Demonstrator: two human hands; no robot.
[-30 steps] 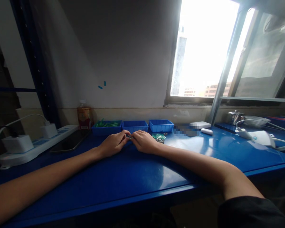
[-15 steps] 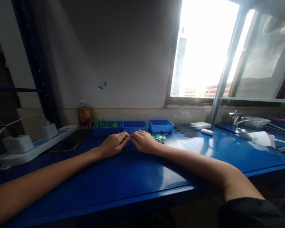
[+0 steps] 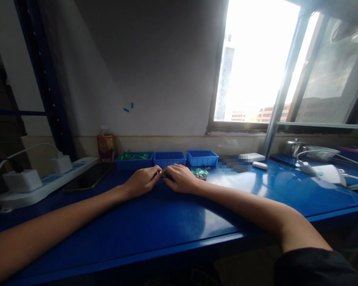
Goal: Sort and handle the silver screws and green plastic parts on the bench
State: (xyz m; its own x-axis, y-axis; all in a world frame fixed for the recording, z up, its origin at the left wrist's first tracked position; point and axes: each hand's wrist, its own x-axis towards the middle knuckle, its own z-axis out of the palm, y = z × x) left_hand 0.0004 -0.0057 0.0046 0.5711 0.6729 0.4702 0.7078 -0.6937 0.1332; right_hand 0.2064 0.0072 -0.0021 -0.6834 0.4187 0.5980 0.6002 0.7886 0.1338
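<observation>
My left hand (image 3: 142, 182) and my right hand (image 3: 179, 177) meet fingertip to fingertip over the blue table (image 3: 131, 230). A tiny shiny piece (image 3: 161, 172) shows at the left fingertips; its kind is too small to make out. The left fingers are pinched closed around it. Curled fingers of the right hand come up against the same spot, and whatever lies between them is hidden. Beside the right wrist is a small pile of metal parts (image 3: 201, 176) with a green plastic bag (image 3: 200, 171).
Behind the hands stand a blue bin with green pieces (image 3: 134, 162), a middle blue bin (image 3: 170, 159) and a right blue bin (image 3: 203, 159). To the left are a phone (image 3: 88, 178), a power strip (image 3: 47, 190) and a bottle (image 3: 106, 146). A white case (image 3: 259, 165) lies right.
The right fingers have shifted slightly at the meeting point, and the shiny piece shows a little more at the left fingertips. Both arms keep their places.
</observation>
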